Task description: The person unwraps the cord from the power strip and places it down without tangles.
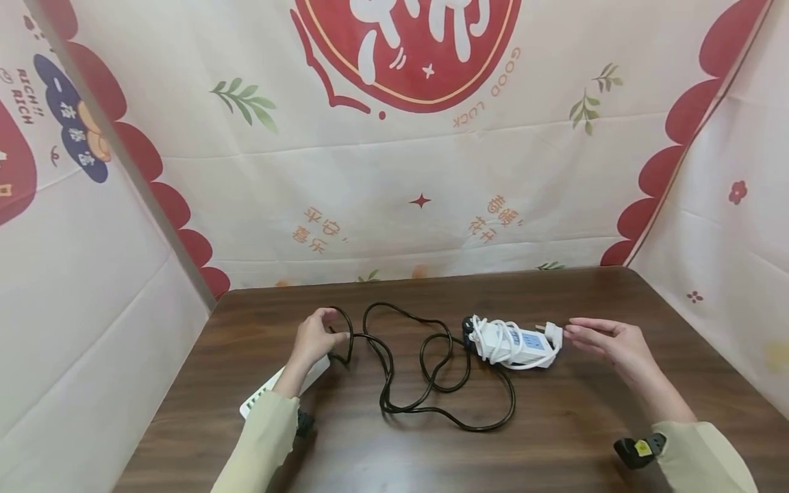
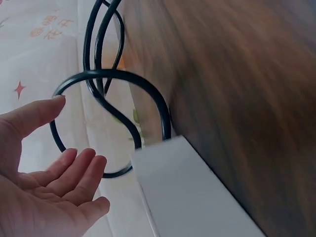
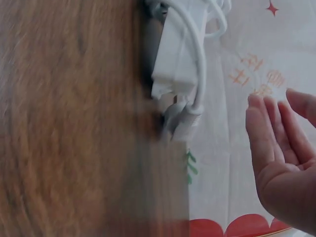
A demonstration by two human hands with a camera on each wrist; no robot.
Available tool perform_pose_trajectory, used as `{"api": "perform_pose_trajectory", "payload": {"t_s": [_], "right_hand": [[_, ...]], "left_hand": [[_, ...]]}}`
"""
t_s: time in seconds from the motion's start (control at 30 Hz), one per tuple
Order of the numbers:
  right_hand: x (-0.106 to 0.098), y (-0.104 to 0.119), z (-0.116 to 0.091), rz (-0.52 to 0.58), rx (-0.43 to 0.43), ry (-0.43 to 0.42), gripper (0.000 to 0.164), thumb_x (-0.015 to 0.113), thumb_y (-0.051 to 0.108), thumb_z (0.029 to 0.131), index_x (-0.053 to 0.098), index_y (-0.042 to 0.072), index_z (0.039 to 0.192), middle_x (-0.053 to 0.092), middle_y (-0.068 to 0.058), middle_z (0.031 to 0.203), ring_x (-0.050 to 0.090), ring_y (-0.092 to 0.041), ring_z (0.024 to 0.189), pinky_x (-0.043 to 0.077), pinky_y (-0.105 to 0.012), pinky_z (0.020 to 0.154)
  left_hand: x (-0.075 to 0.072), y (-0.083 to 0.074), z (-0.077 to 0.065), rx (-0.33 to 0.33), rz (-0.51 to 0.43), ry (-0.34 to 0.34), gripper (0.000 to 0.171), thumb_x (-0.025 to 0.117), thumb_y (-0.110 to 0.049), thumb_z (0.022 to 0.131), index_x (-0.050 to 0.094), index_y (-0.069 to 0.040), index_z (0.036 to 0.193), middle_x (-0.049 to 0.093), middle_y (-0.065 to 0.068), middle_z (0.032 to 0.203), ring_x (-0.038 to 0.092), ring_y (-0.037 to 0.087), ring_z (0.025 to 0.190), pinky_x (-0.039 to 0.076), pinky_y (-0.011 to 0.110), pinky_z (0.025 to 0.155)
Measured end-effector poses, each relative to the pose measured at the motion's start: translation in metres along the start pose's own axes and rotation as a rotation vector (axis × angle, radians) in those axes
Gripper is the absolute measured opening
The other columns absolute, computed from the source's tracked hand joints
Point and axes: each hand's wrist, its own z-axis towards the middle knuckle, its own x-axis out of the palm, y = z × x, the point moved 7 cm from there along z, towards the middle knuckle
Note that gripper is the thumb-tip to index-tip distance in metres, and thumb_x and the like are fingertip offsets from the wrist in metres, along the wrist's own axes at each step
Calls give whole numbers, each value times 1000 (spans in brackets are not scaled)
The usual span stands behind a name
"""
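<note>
My left hand (image 1: 316, 337) hovers at the loop of a black cable (image 2: 148, 89), thumb and fingers spread apart and not pinching it. That cable joins the end of a long white power strip (image 2: 187, 187), which lies partly hidden under my left forearm. A smaller white power strip (image 1: 524, 346), wound with its own white cord (image 3: 198, 54), lies right of centre. Its white plug (image 1: 553, 335) sits at the strip's right end. Just right of the plug, my right hand (image 1: 616, 346) is held with fingers extended, holding nothing.
Loose black cable loops cross the middle of the brown table (image 1: 425, 459). A black piece (image 1: 470, 334) sits at the small strip's left end; its kind is unclear. Printed cloth (image 1: 382, 226) hangs behind and at both sides.
</note>
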Motion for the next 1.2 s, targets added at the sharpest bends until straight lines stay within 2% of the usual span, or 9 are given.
{"api": "perform_pose_trajectory", "payload": {"t_s": [0.07, 0.17, 0.23, 0.4, 0.5, 0.57, 0.8, 1.0, 1.2], "right_hand": [[0, 2, -3, -73, 22, -37, 21, 64, 13, 85, 68, 10, 105, 69, 0, 96, 65, -14, 91, 50, -28, 76], [1, 4, -6, -172, 58, -90, 27, 66, 17, 84, 66, 7, 108, 68, 9, 94, 65, -7, 88, 51, -24, 74], [5, 7, -8, -234, 60, -85, 30, 65, 19, 84, 64, 5, 111, 66, 14, 94, 63, -3, 87, 50, -22, 75], [11, 6, -5, -266, 64, -119, 42, 66, 15, 83, 56, -12, 114, 64, 16, 91, 61, 3, 82, 50, -20, 72], [13, 2, -2, -291, 63, -132, 48, 67, 16, 83, 52, -16, 115, 64, 14, 91, 59, 4, 80, 51, -20, 72], [14, -1, -1, -317, 68, -139, 51, 67, 18, 83, 51, -17, 116, 64, 12, 91, 59, 4, 80, 51, -20, 72], [17, -5, 0, -325, 67, -151, 54, 67, 20, 83, 50, -16, 118, 64, 7, 95, 59, 4, 81, 50, -20, 73], [14, -5, -5, -310, 62, -174, 54, 67, 18, 83, 48, -17, 119, 64, 6, 96, 59, 4, 81, 50, -22, 75], [7, -8, -7, -279, 77, -205, 58, 68, 19, 82, 45, -17, 122, 66, 6, 94, 59, 5, 79, 50, -21, 74]], "left_hand": [[6, -6, 6, 17, 44, 0, 55, 74, -16, 73, 52, 3, 119, 57, 18, 118, 52, 35, 107, 43, 45, 87], [14, -14, 13, 31, 109, -2, 52, 73, -15, 73, 54, 3, 117, 58, 17, 116, 54, 35, 106, 43, 45, 87], [20, -20, 16, 34, 152, 2, 51, 73, -15, 74, 54, 2, 117, 59, 17, 116, 56, 33, 102, 44, 44, 85], [33, -35, 21, 72, 287, 0, 46, 72, -11, 74, 56, -1, 115, 61, 16, 113, 60, 29, 85, 49, 42, 74], [40, -43, 24, 124, 365, -11, 40, 68, -4, 72, 59, -2, 112, 63, 13, 102, 59, 27, 75, 48, 38, 63], [45, -50, 26, 163, 384, -14, 39, 66, -1, 71, 60, -4, 110, 63, 12, 100, 59, 25, 77, 48, 37, 63], [68, -83, 25, 259, 268, 82, 39, 71, -6, 75, 59, -3, 112, 61, 13, 113, 56, 30, 104, 46, 41, 86], [95, -114, 22, 300, 175, 182, 44, 72, -11, 76, 57, -2, 116, 60, 14, 116, 55, 30, 107, 44, 42, 88], [129, -141, 18, 353, 46, 339, 48, 72, -21, 78, 53, -4, 120, 59, 11, 118, 52, 30, 111, 42, 42, 90]]}}
